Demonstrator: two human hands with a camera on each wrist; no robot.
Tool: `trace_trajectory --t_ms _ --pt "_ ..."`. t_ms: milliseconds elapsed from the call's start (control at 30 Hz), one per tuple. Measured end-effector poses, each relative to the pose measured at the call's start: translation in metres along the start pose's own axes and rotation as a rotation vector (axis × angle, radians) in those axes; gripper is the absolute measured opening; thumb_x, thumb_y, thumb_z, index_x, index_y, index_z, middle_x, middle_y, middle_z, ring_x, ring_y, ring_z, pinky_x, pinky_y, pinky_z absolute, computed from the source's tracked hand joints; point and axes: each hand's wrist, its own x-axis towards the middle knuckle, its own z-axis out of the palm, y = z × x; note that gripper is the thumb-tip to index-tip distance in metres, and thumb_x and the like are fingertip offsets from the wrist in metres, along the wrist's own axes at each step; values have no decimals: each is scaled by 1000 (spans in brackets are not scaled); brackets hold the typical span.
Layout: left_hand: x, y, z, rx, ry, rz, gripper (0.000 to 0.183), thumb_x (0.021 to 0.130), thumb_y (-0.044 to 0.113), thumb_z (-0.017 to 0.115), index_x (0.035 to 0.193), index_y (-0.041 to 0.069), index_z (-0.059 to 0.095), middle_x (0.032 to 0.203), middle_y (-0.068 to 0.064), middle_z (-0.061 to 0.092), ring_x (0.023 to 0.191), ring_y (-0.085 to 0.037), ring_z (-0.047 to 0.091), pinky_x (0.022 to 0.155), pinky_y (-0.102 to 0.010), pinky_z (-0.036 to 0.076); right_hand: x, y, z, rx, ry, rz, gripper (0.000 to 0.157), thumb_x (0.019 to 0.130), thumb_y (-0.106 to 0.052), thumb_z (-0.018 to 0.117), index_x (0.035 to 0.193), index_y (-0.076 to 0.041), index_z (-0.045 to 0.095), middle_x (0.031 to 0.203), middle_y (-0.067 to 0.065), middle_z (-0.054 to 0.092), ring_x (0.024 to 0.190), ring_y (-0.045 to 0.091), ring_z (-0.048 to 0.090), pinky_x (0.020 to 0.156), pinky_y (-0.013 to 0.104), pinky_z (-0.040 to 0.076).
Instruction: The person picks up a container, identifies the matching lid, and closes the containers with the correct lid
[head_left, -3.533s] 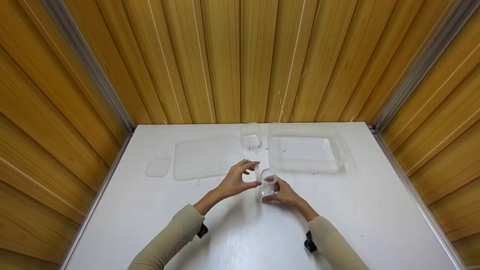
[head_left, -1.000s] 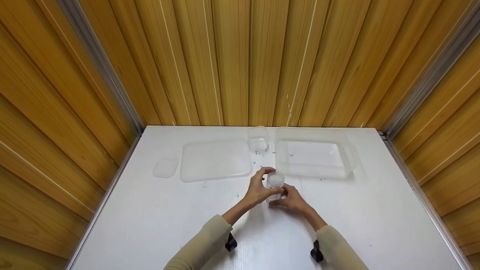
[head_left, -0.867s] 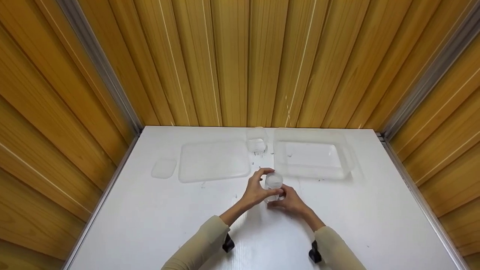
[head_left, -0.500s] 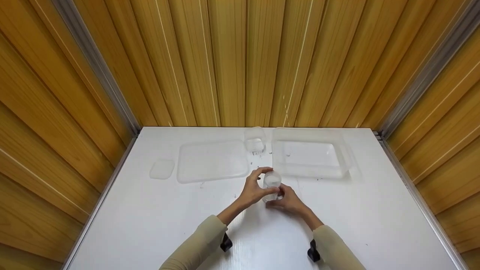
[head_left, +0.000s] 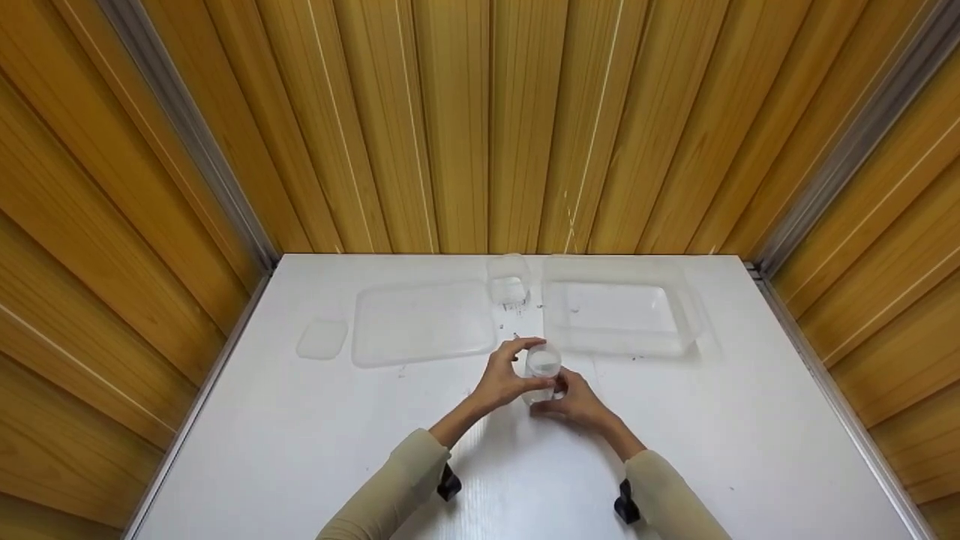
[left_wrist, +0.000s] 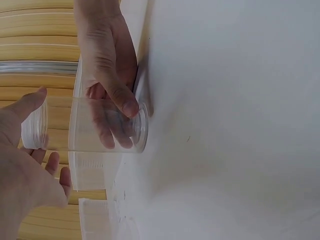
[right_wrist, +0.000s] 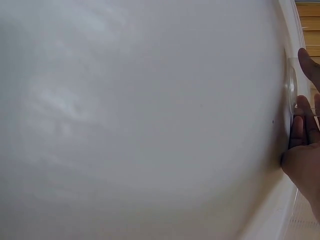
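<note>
A clear plastic jar (left_wrist: pixel 67 135) stands upright on the white table, with a translucent screw lid (head_left: pixel 543 361) on its mouth. My left hand (head_left: pixel 501 381) reaches round the top and grips the lid between thumb and fingers. Low on the jar, my right hand (head_left: pixel 581 401) holds the body near its base. In the left wrist view the ridged lid (left_wrist: pixel 34 127) sits at the jar's top, and the right thumb and fingers clasp the lower end. Only the base edge of the jar (right_wrist: pixel 292 90) shows clearly in the right wrist view.
Behind the hands lie a large frosted rectangular lid (head_left: pixel 424 322) and a small frosted square lid (head_left: pixel 322 339). A small clear container (head_left: pixel 508 270) and a large clear rectangular box (head_left: pixel 615 343) stand at the back. Wood-pattern walls (head_left: pixel 465 127) enclose the table (head_left: pixel 285 450).
At first the left hand held the lid beside the open jar; a second ago it was on the jar's mouth. Since then both hands have kept nearly the same place.
</note>
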Motion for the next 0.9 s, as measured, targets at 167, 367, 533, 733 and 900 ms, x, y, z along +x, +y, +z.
trace_trajectory --t_ms 167,367,533,733,900 --pt "8 -1 -15 -35 -137 4 63 79 11 87 137 8 63 137 -12 67 126 -30 57 109 -55 40 6 -2 2 2 -4 -13 57 80 -16 88 127 1 62 112 14 69 96 23 61 82 23 48" --pt "13 -10 -16 -188 -304 -61 72 81 6 79 148 14 53 148 -7 58 136 -24 51 121 -56 27 5 0 3 0 2 5 63 79 -17 89 131 2 59 119 14 68 101 20 61 88 27 50" --pt "7 -16 -4 -232 -200 -77 85 78 15 87 152 14 43 151 -13 53 140 -24 47 117 -49 33 1 1 2 8 2 6 68 81 -20 88 136 3 56 126 17 67 111 19 64 97 32 52" --pt "3 -15 4 -179 -44 -74 77 73 20 92 137 7 50 134 -11 57 127 -22 50 108 -46 37 1 0 3 4 11 -7 68 81 -18 88 137 5 55 128 19 67 115 24 64 100 36 52" --pt "5 -13 9 -174 -20 -65 70 71 17 93 126 4 50 125 -9 55 119 -19 48 108 -48 38 2 0 3 -2 17 -11 68 81 -18 88 137 3 56 130 18 66 120 29 63 102 32 51"
